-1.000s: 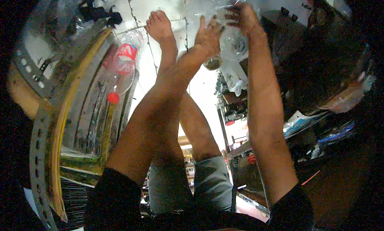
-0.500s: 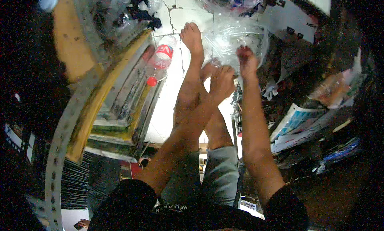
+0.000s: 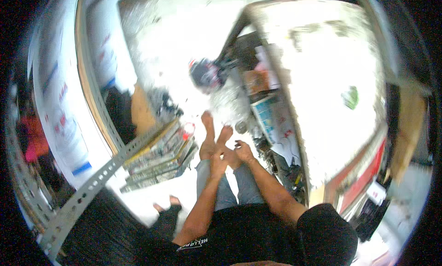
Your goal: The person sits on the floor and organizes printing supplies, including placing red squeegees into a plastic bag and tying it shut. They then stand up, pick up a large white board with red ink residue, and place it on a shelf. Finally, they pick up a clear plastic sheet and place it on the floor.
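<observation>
1. Now, the person sits on the pale floor (image 3: 193, 58), legs in grey trousers (image 3: 209, 183) stretched forward, two bare feet (image 3: 215, 134) side by side.
2. Left hand (image 3: 218, 161) rests over the ankles, fingers curled; blur hides whether it grips anything.
3. Right hand (image 3: 243, 151) sits just right of those feet, fingers bent, grip impossible to tell.
4. A clear crumpled plastic bag (image 3: 226, 102) lies just beyond the feet.
5. A clear plastic bottle with red cap (image 3: 186, 128) lies left of the feet, against a stack of flat boards (image 3: 159, 155).
6. A perforated grey metal strip (image 3: 87, 187) runs further left.
</observation>
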Demonstrator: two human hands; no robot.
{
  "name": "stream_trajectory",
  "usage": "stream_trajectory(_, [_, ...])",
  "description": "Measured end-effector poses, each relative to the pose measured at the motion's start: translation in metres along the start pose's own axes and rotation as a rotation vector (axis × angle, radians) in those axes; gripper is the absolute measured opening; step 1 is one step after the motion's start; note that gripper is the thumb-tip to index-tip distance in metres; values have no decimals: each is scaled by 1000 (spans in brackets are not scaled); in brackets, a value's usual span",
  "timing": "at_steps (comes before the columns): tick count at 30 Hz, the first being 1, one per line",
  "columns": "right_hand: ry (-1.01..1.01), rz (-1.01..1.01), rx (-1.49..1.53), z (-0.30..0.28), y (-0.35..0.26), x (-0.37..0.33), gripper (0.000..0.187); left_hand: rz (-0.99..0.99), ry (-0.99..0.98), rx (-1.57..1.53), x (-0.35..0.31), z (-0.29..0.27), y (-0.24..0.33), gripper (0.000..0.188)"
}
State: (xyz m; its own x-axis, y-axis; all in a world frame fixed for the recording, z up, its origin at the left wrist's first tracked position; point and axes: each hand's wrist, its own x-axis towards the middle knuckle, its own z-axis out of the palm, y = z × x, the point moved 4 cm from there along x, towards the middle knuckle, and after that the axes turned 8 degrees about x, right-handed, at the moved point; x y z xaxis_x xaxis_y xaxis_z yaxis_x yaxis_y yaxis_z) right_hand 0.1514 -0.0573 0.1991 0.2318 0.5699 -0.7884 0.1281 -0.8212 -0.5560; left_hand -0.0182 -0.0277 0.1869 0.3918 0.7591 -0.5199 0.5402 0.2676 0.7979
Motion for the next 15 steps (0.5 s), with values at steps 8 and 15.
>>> stream_trajectory(8, [-110, -266, -205, -86, -75, -96, 48, 111, -136, 313, -8, -109, 58, 23])
stream_trajectory(15, [86, -253, 30, -171, -92, -215, 67, -84, -317, 160, 28, -165, 74, 24])
